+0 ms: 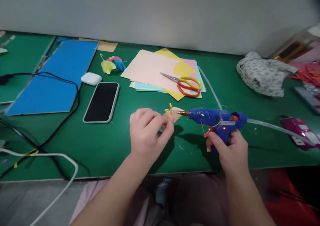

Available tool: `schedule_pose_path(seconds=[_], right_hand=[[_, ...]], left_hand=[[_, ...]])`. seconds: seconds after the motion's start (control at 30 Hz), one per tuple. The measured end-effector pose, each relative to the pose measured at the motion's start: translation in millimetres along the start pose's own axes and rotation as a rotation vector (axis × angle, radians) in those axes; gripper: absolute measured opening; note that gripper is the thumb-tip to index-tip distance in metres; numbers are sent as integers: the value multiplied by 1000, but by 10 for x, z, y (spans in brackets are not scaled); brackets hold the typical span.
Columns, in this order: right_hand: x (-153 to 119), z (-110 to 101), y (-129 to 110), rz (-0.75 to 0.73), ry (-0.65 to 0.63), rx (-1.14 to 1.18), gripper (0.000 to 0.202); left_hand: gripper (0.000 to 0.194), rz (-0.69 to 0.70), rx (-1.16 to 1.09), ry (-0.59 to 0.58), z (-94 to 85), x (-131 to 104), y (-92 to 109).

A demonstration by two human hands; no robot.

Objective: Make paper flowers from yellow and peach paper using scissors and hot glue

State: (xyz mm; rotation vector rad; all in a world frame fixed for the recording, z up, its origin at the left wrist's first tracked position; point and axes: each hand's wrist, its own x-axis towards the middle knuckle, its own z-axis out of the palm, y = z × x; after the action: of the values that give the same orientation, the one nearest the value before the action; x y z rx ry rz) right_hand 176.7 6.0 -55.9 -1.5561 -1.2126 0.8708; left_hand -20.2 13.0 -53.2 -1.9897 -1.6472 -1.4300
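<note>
My right hand (231, 149) is wrapped round the handle of a blue hot glue gun (210, 116), a finger by its orange trigger and a small red light glowing on the body. A long clear glue stick (270, 124) runs out of its back. In front of the metal nozzle, my left hand (151, 129) pinches a small peach paper piece (178, 113) with a yellow curled strip (169, 110) at its top. The nozzle tip is at or very close to the paper; I cannot tell whether they touch.
Red-and-yellow scissors (186, 84) lie on stacked coloured paper (147, 66). Leftward are a phone (102, 103), a white earbud case (91, 79), paper petals (110, 65), a blue board (57, 76) and black cables (62, 119). A patterned cloth (262, 74) and magenta device (301, 131) sit rightward.
</note>
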Motion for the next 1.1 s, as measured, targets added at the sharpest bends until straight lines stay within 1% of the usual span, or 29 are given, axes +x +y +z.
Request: schedule_pose_path(seconds=[0.17,0.5,0.63,0.87,1.0,1.1], right_hand=[[-5,2,16,-1,9,-38,21],[-9,-11,57,-50,-24,-136,23],[-7,-11,58,-69,-8,-132,23],[-7,-13,94,-78,-17,-146,23],[-9,-3,73,-70,-7,-150,23],[-13,7,43,-63,24,-127,23]], left_hand=[[20,15,5,-5,2,-2,-1],[17,35,11,-28,-6,-14,-6],[16,40,16,-35,1,-23,-16],[17,45,18,-42,1,-26,-16],[18,50,15,-53,4,-29,-14],[18,41,15,-52,9,-31,-10]])
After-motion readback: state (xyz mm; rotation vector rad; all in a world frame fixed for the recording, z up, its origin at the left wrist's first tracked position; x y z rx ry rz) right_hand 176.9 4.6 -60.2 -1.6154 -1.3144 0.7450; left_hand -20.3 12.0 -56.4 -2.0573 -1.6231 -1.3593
